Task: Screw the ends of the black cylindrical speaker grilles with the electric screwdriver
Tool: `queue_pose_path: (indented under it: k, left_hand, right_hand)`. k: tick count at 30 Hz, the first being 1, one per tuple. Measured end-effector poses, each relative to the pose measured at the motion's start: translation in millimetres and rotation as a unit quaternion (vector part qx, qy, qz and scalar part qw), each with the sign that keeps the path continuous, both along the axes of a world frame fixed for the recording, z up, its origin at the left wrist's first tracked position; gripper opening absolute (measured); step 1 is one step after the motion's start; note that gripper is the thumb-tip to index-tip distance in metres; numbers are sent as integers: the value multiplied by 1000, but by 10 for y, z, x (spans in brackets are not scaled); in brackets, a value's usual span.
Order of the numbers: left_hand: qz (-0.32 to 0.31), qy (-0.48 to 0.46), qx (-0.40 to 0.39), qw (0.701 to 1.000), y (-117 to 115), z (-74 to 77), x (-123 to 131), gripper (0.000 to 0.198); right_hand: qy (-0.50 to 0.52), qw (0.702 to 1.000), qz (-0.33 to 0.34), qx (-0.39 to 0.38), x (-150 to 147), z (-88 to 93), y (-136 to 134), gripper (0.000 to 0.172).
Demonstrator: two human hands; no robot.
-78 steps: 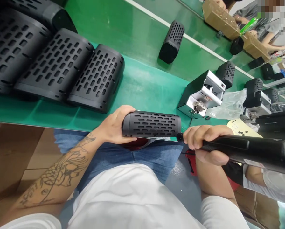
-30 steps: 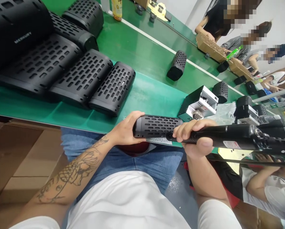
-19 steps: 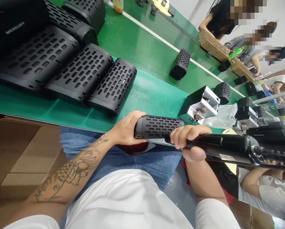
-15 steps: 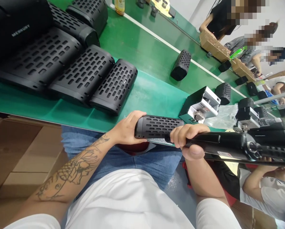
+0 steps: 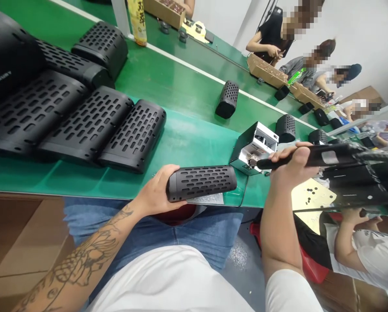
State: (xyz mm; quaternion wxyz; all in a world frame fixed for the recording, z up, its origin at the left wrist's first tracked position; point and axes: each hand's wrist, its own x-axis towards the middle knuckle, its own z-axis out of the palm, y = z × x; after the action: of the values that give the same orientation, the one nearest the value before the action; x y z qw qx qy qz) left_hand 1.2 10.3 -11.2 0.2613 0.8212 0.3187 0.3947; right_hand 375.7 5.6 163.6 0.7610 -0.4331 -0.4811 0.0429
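Observation:
My left hand (image 5: 163,190) grips one end of a black speaker housing (image 5: 203,181) with a slotted grille, held at the bench's near edge. In my right hand (image 5: 289,160) is a black electric screwdriver (image 5: 327,154), fingers wrapped round its body. The tool's tip points left, at the metal pick-up part on the front of a screw feeder (image 5: 255,149), a black and silver box. Whether the tip touches the feeder I cannot tell. A clear plastic bag (image 5: 207,198) lies partly under the housing.
Several similar speaker housings (image 5: 132,136) stand in a row on the green bench (image 5: 187,134) at the left. Single housings (image 5: 227,99) stand farther back. A yellow bottle (image 5: 137,24) is by the white post. Co-workers sit across the bench and at the right.
My right hand has moved the screwdriver from the housing's right end to the screw feeder. My left hand still holds the housing. The whole view has shifted.

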Motion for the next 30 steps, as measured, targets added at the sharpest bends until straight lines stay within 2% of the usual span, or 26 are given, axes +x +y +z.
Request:
queue_pose_path:
  k: [2, 5, 8, 11, 13, 16, 19, 22, 25, 30]
  left_hand:
    - [-5, 2, 12, 1000, -3, -15, 5, 114]
    - [-9, 10, 9, 1000, 8, -11, -1, 118]
    - [-6, 18, 0, 1000, 14, 14, -3, 121]
    - [-7, 18, 1, 1000, 11, 28, 2, 119]
    - [-12, 13, 8, 1000, 8, 25, 8, 118]
    - [-18, 7, 11, 1000, 5, 17, 20, 119]
    - [-17, 9, -8, 1000, -5, 24, 38, 119]
    - [-20, 5, -23, 1000, -24, 47, 59, 119]
    - [-19, 2, -32, 999, -48, 75, 76, 117]
    - [-9, 9, -47, 999, -71, 104, 96, 117]
  right_hand:
    - [2, 999, -51, 1, 297, -83, 200, 41]
    - [23, 999, -36, -32, 488, -254, 341, 40]
    - [30, 998, -8, -53, 454, -329, 297, 35]
    - [45, 997, 7, -58, 311, -240, 145, 34]
    - [52, 997, 39, -45, 143, -120, -8, 36]
    - [28, 987, 156, -3, -270, 70, -297, 39]
    - [2, 955, 297, 0, -830, 191, -552, 36]
    - [-18, 918, 396, -25, -1341, 205, -632, 35]
    - [-26, 906, 421, -38, -1655, 138, -541, 37]
    - [1, 900, 432, -61, -1840, 16, -375, 36]
